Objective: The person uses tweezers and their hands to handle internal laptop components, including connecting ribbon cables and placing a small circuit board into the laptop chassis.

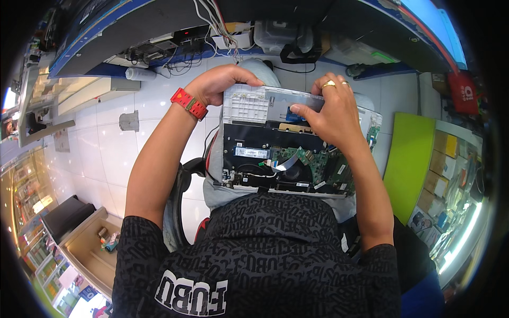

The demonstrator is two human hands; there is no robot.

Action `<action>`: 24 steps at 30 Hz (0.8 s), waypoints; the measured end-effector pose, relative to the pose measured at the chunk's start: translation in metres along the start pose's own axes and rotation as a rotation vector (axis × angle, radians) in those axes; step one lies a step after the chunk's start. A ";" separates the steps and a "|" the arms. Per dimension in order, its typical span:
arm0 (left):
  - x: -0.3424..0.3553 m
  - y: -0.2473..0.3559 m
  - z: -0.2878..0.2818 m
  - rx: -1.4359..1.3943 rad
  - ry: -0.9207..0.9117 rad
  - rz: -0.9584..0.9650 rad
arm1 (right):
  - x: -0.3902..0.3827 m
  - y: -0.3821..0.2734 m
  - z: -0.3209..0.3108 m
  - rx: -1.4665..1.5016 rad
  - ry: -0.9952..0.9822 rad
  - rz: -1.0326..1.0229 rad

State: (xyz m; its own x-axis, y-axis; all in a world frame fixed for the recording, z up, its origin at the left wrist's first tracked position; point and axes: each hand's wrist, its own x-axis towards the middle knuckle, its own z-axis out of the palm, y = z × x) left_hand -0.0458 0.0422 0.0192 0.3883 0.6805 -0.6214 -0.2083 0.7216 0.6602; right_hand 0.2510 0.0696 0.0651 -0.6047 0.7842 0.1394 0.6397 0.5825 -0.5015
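An opened-up laptop base (249,142) rests across my lap with its inner parts facing up. Its green circuit board (330,168), a black round fan (297,174), a white-labelled storage stick (251,152) and a loose grey ribbon cable (286,163) show inside. With the thumb along its far left edge, my left hand (225,82) grips the base; the fingers underneath are partly hidden. My right hand (335,108) is closed over the far edge, thumb pressed inside near a small blue part (291,114). Two rings and a red wristwatch (189,104) are on my hands.
A dark workbench (297,21) with hanging cables (217,26) stands ahead. On the right are a lime-green panel (407,164) and a lit glass display case (450,196). An open drawer (85,244) lies at lower left, above white floor tiles (101,153).
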 end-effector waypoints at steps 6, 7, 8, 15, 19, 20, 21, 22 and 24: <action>-0.043 0.013 0.022 0.161 0.033 0.170 | -0.010 -0.019 -0.033 -0.037 0.068 -0.013; -0.048 0.015 0.026 0.158 0.037 0.177 | -0.012 -0.020 -0.037 -0.044 0.075 -0.033; -0.051 0.016 0.030 0.160 0.032 0.186 | -0.014 -0.023 -0.040 -0.056 0.082 -0.046; -0.048 0.016 0.031 0.155 0.021 0.189 | -0.010 -0.023 -0.041 -0.080 0.074 -0.052; -0.043 0.015 0.024 0.140 0.024 0.149 | -0.005 -0.022 -0.042 -0.047 -0.004 0.017; -0.040 0.013 0.023 0.145 0.038 0.132 | -0.004 -0.021 -0.041 -0.032 -0.009 0.034; -0.036 0.012 0.020 0.150 0.052 0.115 | -0.003 -0.020 -0.039 -0.018 -0.014 0.051; -0.031 0.012 0.017 0.155 0.066 0.098 | -0.002 -0.020 -0.039 -0.036 -0.030 0.060; -0.020 0.009 0.008 0.172 0.043 0.064 | 0.002 -0.019 -0.037 -0.077 -0.066 0.086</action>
State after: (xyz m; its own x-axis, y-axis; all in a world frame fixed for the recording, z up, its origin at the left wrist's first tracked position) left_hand -0.0482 0.0347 0.0409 0.3396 0.7320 -0.5906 -0.0738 0.6467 0.7591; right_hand 0.2548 0.0681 0.1070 -0.5744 0.8176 0.0405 0.7235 0.5302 -0.4422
